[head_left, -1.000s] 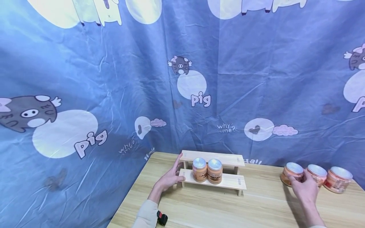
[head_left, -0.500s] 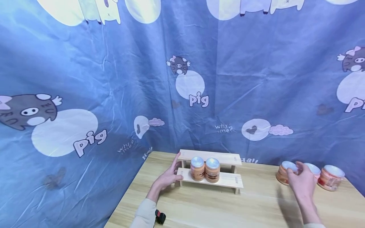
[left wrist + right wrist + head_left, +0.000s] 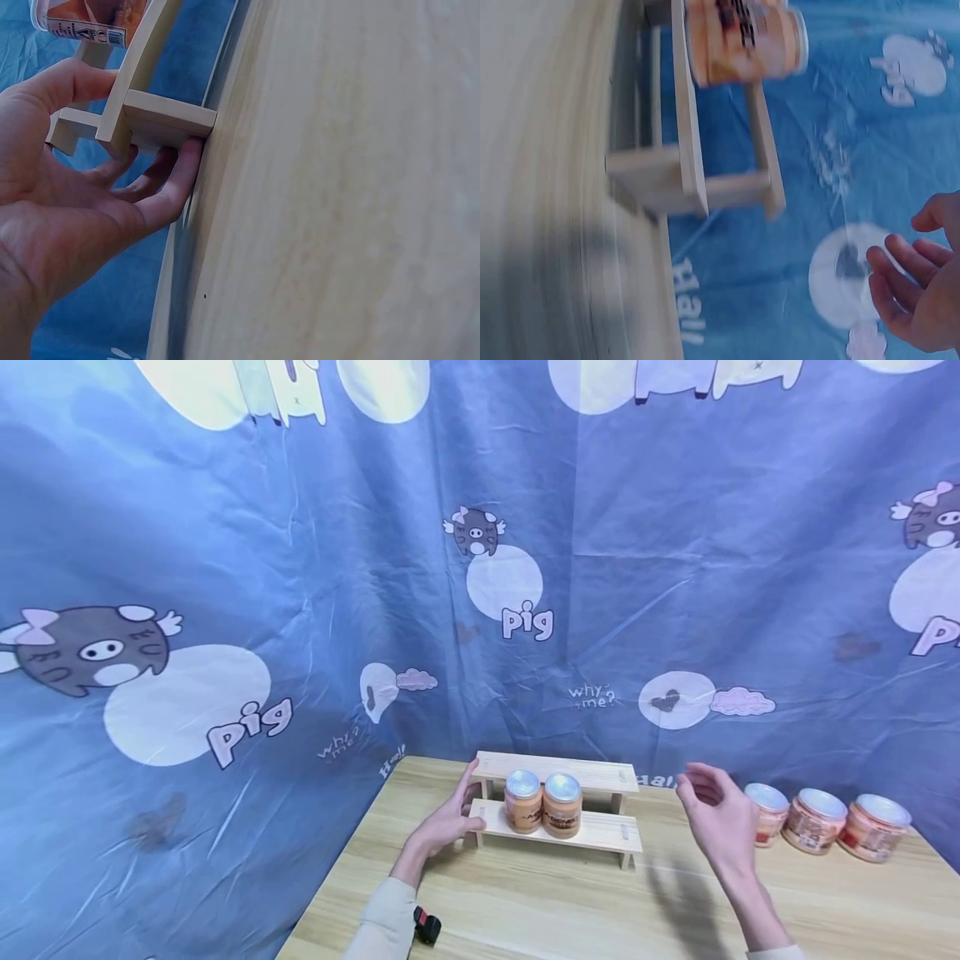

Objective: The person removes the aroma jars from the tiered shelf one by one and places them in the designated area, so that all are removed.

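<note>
Two jars sitting on a stepped wooden rack, left hand bracing its end

Two orange-labelled jars (image 3: pixel 543 802) with silvery lids are standing upright, side by side and touching, on the lower step of a pale wooden rack (image 3: pixel 558 814), just to the right of the left hand (image 3: pixel 444 827). That hand is lying with straight fingers against the rack's left end, thumb raised toward the upper step. The right hand (image 3: pixel 718 818) is hovering above the table (image 3: pixel 525 902), fingers loosely spread and holding nothing, between the rack and three more jars (image 3: pixel 821 818) of the same kind lined up just to its right. Behind everything, a blue pig-print cloth (image 3: pixel 300 568) is hanging.
</note>
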`<state>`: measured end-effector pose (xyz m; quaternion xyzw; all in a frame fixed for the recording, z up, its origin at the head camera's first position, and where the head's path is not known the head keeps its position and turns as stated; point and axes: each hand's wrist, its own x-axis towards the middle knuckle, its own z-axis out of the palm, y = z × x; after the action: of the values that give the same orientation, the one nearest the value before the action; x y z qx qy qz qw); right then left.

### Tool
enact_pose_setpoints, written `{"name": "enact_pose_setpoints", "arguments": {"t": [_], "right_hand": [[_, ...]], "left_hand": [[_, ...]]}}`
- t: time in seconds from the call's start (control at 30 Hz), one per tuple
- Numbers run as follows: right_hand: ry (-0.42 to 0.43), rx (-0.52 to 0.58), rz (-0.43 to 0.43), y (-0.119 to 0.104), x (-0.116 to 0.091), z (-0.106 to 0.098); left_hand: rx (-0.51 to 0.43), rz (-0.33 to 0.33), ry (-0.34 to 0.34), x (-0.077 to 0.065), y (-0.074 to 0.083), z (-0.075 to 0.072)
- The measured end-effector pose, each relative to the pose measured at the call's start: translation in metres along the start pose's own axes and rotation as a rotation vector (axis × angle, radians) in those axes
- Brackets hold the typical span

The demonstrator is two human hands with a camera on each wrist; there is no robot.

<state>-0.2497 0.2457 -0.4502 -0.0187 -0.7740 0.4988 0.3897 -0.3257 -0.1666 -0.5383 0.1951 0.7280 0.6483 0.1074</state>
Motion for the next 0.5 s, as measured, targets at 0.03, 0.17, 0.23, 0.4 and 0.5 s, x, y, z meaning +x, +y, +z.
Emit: {"name": "enact_pose_setpoints", "arguments": {"t": [0.03, 0.17, 0.23, 0.4, 0.5], "right_hand": [[-0.003, 0.017, -0.012, -0.003, -0.003, 0.003], [-0.035, 0.043, -0.066, -0.012, -0.013, 0.013], [-0.055, 0.049, -0.109, -0.016, -0.019, 0.018], [-0.122, 0.049, -0.203, -0.022, -0.033, 0.034], [-0.189, 0.040, -0.206, -0.023, -0.042, 0.045]], "left_hand": [[-0.004, 0.001, -0.004, 0.001, 0.000, 0.001], [-0.008, 0.004, 0.000, 0.003, -0.001, 0.003], [-0.014, 0.008, 0.002, 0.004, -0.002, 0.003], [-0.005, 0.007, 0.009, 0.004, -0.004, 0.001], [0.010, 0.006, 0.013, 0.004, -0.003, 0.001]]}}
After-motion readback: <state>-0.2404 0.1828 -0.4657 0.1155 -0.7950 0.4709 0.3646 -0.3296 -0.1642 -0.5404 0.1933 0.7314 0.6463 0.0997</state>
